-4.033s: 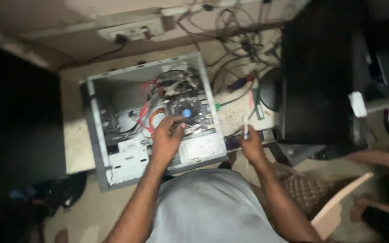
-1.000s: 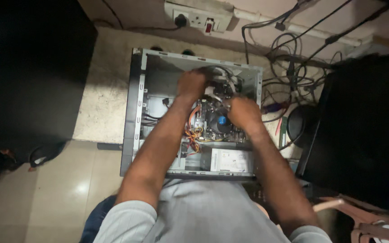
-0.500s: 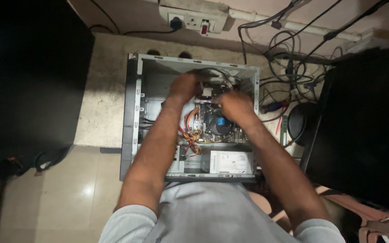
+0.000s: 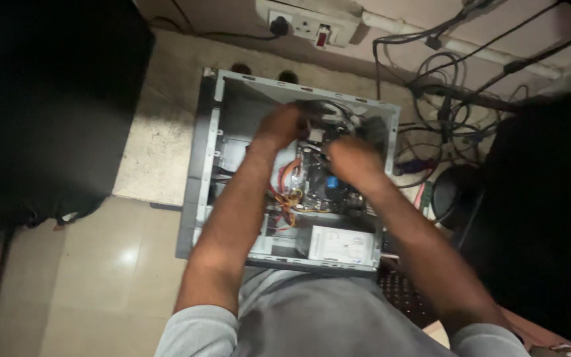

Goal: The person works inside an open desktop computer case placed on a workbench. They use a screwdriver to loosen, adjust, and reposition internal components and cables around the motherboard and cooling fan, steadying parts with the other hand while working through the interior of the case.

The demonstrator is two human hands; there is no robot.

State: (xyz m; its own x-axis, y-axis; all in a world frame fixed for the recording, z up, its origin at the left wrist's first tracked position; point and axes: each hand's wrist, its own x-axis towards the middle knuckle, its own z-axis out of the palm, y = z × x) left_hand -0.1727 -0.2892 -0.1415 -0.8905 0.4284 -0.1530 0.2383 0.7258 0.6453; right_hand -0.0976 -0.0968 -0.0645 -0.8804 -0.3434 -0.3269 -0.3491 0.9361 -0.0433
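Head view: both hands reach into the open computer case (image 4: 214, 132) lying near the surface's back edge. The left hand (image 4: 284, 124) and right hand (image 4: 351, 160) work among cables (image 4: 287, 198); their fingers' grip cannot be told. A tugged cable could likely snag the board.

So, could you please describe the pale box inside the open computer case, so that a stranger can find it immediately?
Find the open grey computer case lying on the floor below the wall socket strip. Look in its near right corner, closest to the person and below the right hand. The box is a pale flat rectangle with a white label, unlike the dark board and coloured wires beside it.
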